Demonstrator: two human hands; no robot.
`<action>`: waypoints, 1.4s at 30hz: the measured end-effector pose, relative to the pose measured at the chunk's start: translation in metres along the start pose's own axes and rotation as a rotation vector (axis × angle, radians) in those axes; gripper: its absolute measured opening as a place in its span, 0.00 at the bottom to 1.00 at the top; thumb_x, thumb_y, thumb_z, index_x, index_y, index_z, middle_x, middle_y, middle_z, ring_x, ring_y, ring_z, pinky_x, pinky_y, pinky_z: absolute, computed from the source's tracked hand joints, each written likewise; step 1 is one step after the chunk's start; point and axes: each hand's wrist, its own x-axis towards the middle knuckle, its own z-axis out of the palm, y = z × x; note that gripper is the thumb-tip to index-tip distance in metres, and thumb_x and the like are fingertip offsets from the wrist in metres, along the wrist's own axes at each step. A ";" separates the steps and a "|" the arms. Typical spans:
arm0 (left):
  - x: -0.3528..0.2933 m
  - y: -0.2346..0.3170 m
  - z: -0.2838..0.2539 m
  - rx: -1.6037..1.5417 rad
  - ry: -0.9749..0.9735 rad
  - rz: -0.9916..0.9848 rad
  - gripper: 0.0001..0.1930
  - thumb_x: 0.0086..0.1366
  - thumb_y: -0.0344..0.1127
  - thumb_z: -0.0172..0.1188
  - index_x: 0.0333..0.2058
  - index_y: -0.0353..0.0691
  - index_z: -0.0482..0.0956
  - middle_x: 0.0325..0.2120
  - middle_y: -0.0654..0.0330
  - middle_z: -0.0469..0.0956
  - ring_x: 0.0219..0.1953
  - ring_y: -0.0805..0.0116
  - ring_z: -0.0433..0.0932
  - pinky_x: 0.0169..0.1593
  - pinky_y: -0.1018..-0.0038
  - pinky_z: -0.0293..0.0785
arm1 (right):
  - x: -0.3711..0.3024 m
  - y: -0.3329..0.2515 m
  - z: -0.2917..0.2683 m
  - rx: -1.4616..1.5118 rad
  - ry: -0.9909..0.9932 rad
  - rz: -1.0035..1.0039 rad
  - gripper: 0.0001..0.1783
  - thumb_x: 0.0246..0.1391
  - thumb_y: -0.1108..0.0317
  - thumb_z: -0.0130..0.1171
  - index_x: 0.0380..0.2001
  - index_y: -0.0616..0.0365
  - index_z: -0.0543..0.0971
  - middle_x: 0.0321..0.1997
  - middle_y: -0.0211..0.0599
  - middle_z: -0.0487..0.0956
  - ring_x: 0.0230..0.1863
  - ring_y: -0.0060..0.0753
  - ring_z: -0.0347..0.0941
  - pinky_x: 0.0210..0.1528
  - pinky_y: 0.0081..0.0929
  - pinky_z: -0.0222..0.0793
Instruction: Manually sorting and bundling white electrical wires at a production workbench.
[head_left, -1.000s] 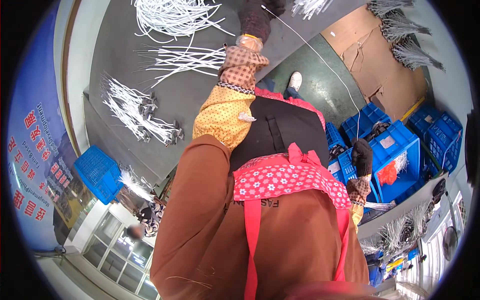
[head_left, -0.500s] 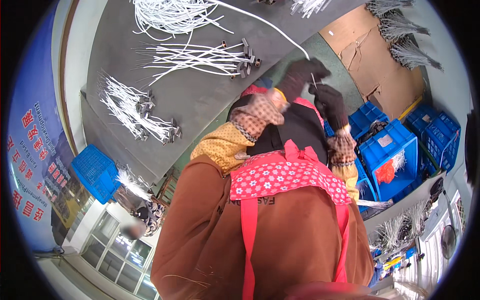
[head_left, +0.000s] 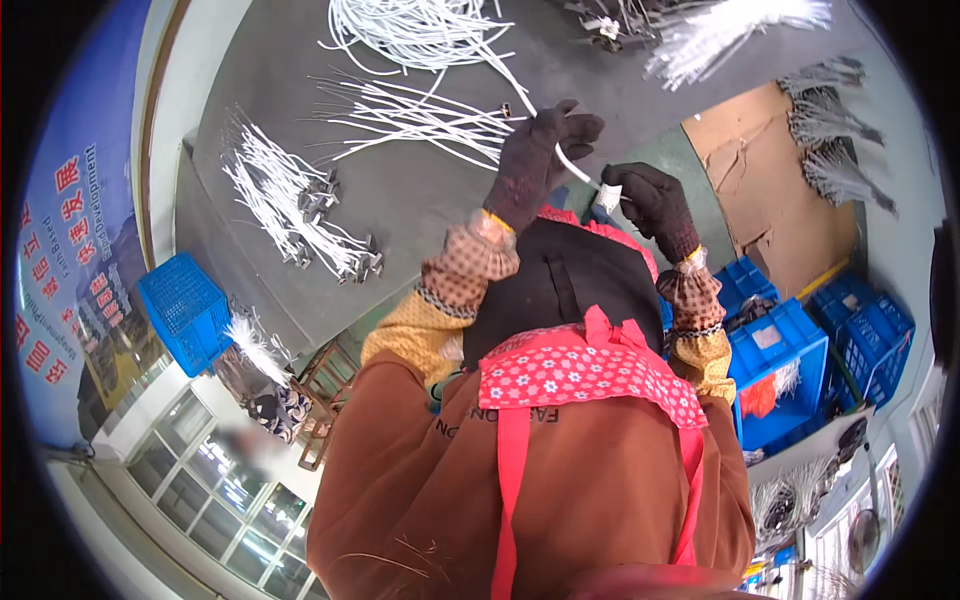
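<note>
A white cable [head_left: 577, 172] runs down from a coiled white cable pile [head_left: 405, 35] at the far side of the grey table. My left hand [head_left: 535, 165], in a dark knit glove, is wrapped round it, with its fingertips partly apart. In my right hand [head_left: 655, 208], gloved alike, is the cable's near end, pinched beside a small white tag-like piece [head_left: 608, 197]. Whether that piece is a label or a connector, I cannot tell. The cable bows between the two hands, above the table's near edge.
Cut white cables [head_left: 420, 118] lie on the grey table [head_left: 370, 215], left of my left hand. Another bundle with dark metal connectors [head_left: 318, 205] sits farther left. White strands [head_left: 740, 35] are at the far right. Blue crates [head_left: 775, 345] stand right of me, by cardboard [head_left: 745, 150].
My left hand has moved left and away from my right hand, along the cable. The white piece at my right fingers now shows. The whole view has shifted slightly.
</note>
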 end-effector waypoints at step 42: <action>0.033 0.071 -0.045 -0.395 0.174 0.316 0.25 0.72 0.59 0.53 0.46 0.39 0.75 0.18 0.71 0.61 0.16 0.81 0.56 0.20 0.81 0.53 | 0.092 -0.046 0.105 -0.293 -0.150 -0.267 0.17 0.60 0.67 0.55 0.50 0.64 0.76 0.43 0.48 0.81 0.39 0.50 0.79 0.37 0.37 0.76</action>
